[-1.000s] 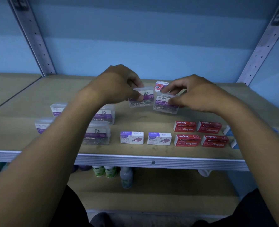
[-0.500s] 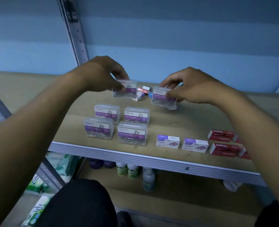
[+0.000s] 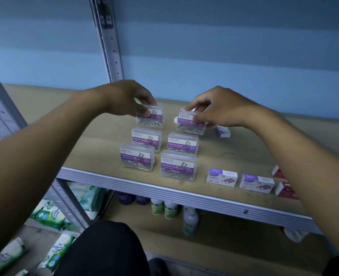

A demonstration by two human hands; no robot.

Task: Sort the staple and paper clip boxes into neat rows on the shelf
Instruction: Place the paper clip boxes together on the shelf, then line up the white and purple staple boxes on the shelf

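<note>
**Both hands on the back pair of clip boxes**

Under the left hand, thumb and fingers pinch a clear paper clip box standing on the wooden shelf. Just in front of both hands, four more clip boxes stand in two columns. To the right, the right hand grips a second clip box, level with the first and apart from it. Behind that hand's palm lies a small white and purple box. Nearer the shelf edge, below the right forearm, sit two purple staple boxes and red staple boxes.
</note>
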